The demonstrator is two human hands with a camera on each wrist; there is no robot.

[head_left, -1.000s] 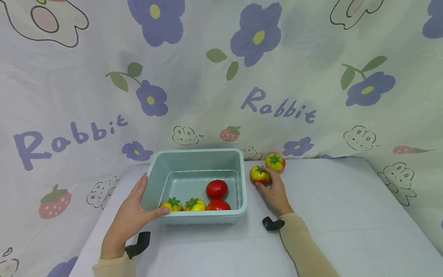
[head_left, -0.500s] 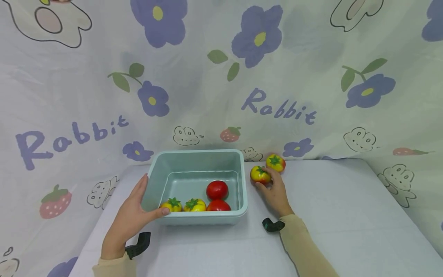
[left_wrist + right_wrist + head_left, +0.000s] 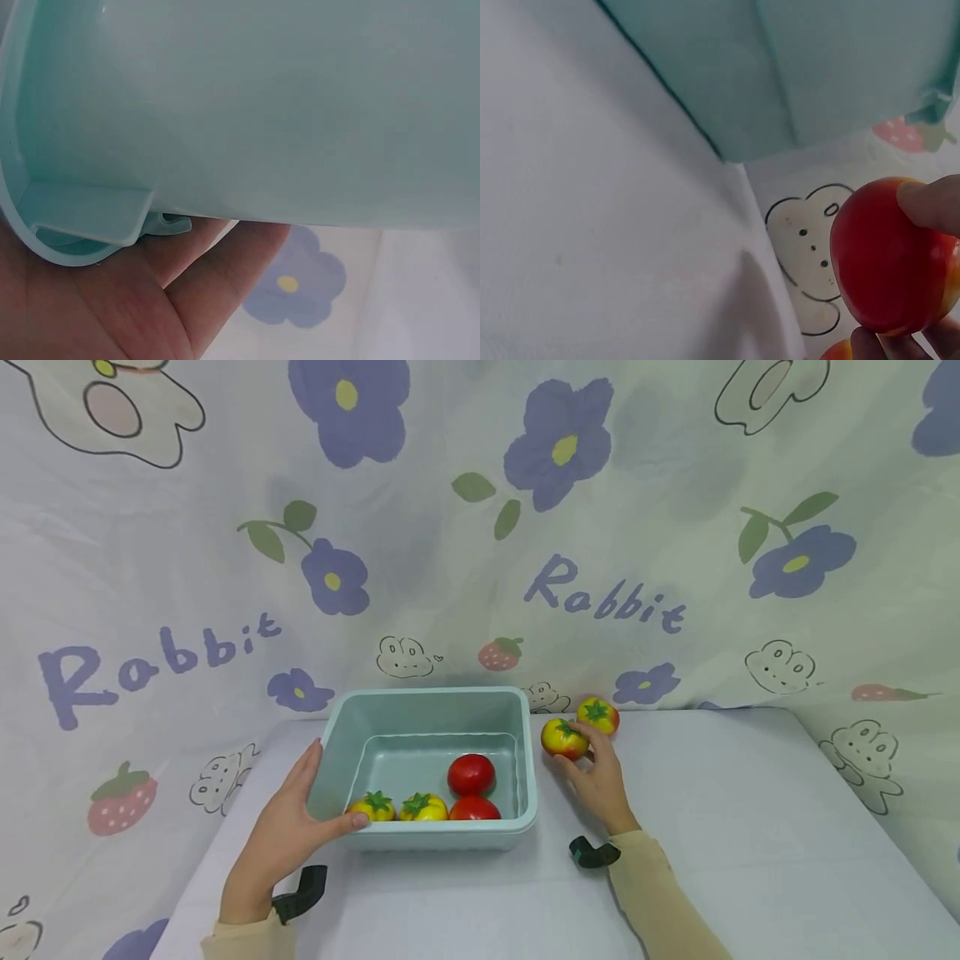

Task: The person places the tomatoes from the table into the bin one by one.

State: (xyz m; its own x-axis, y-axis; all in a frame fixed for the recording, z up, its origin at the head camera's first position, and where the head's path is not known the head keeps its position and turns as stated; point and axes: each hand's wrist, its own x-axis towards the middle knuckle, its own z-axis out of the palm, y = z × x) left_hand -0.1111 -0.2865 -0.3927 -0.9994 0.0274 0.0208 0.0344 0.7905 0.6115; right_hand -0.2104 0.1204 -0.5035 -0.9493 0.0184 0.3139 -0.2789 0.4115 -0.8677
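Observation:
A pale green-blue plastic bin (image 3: 442, 835) stands on the table. My left hand (image 3: 281, 827) lies around its near left corner, thumb over the front rim and straight fingers along the left outer wall. In it, two yellow tomatoes (image 3: 423, 807) with green tops and two red ones (image 3: 471, 775) lie along the front and right. Just right of the bin, my right hand (image 3: 602, 777) pinches a red-and-yellow tomato (image 3: 889, 259) between thumb and fingers; its red underside shows in the right wrist view. Another red-and-yellow tomato (image 3: 598, 715) sits right behind it.
White cloth covers the table (image 3: 750, 827). A printed curtain (image 3: 420, 527) with flowers and rabbits hangs at the table's back edge. A clip-like fitting (image 3: 97, 214) sits under the bin's rim by my left hand.
The head view has tilted slightly, so the scene sits a little lower in it. Both hands keep their hold and place, and the pinched tomato has hardly moved.

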